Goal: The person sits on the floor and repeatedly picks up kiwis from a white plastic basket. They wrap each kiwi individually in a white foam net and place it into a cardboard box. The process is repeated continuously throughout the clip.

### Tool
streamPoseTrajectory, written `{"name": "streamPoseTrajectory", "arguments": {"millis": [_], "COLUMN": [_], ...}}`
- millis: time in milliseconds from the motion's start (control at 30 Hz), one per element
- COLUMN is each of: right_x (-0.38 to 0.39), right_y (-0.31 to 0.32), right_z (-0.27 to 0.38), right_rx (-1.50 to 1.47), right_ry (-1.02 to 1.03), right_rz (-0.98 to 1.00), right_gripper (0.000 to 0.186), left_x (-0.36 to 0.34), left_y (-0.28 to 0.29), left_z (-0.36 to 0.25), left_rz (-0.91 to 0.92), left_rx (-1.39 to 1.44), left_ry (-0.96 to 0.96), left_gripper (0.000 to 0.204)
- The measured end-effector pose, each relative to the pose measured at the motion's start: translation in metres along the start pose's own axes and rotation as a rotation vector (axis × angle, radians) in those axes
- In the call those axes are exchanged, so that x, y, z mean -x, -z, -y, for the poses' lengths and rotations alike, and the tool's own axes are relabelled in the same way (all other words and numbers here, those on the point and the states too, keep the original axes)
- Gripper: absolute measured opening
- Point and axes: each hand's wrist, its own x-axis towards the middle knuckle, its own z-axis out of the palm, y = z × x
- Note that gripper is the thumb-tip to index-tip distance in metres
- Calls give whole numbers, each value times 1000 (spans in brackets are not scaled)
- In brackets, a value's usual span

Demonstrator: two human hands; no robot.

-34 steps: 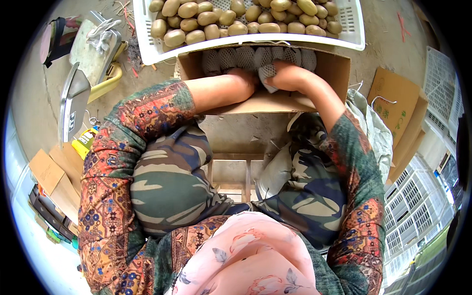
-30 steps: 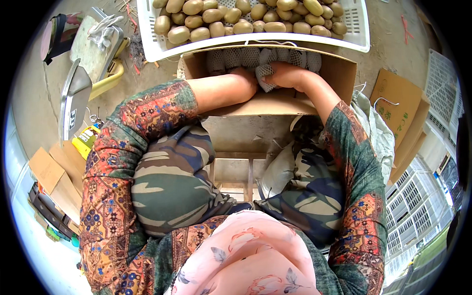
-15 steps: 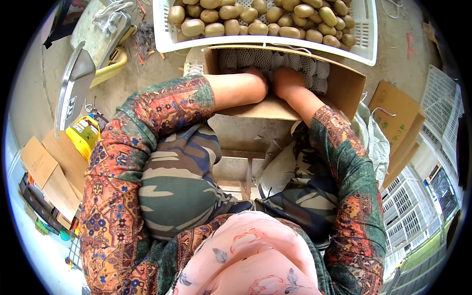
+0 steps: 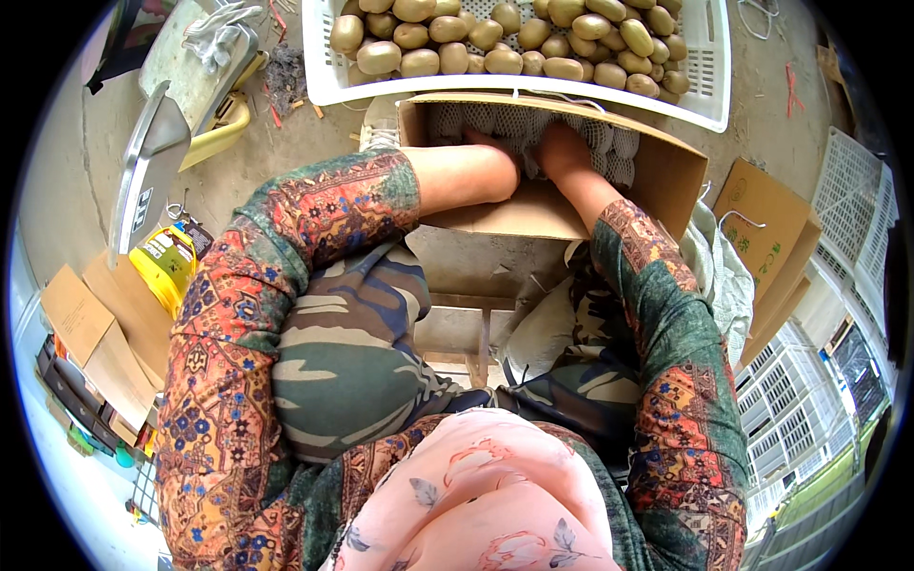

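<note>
Both my hands reach down into an open cardboard box (image 4: 671,181) standing in front of my knees. White foam net sleeves (image 4: 614,152) line its far side in rows, most of them rounded as if filled. My left hand (image 4: 491,143) is bent inward against the sleeves near the box's middle, its fingers hidden behind the wrist and forearm. Close beside it, my right hand (image 4: 562,147) points down into the box among the sleeves. Its fingers are out of sight too, so what either hand holds does not show.
Beyond the box, a white plastic crate (image 4: 409,89) holds many brown kiwifruit (image 4: 505,62). A metal-topped scale (image 4: 152,162) and a stool with white gloves (image 4: 219,33) stand at left. Flattened cardboard (image 4: 762,224) and a whitish sack (image 4: 719,276) lie at right.
Both hands have sunk slightly deeper into the box, the right hand shifting a little. The view has moved slightly; box and crate stay in place.
</note>
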Motion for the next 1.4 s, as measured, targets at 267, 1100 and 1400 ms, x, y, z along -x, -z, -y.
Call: {"name": "streamPoseTrajectory", "arguments": {"millis": [267, 1100, 1400], "right_x": [7, -66, -195], "right_y": [24, 228, 194], "right_z": [-14, 146, 151], "right_rx": [-56, -750, -469], "right_ry": [4, 462, 751], "right_rz": [307, 420, -274], "right_gripper": [43, 46, 25], "left_x": [41, 202, 143], "left_y": [2, -62, -61], "left_z": [24, 212, 251], "left_rz": [-161, -1098, -1673], "left_rx": [234, 2273, 2035], "left_ry": [-206, -840, -154], "left_gripper": [61, 34, 46]}}
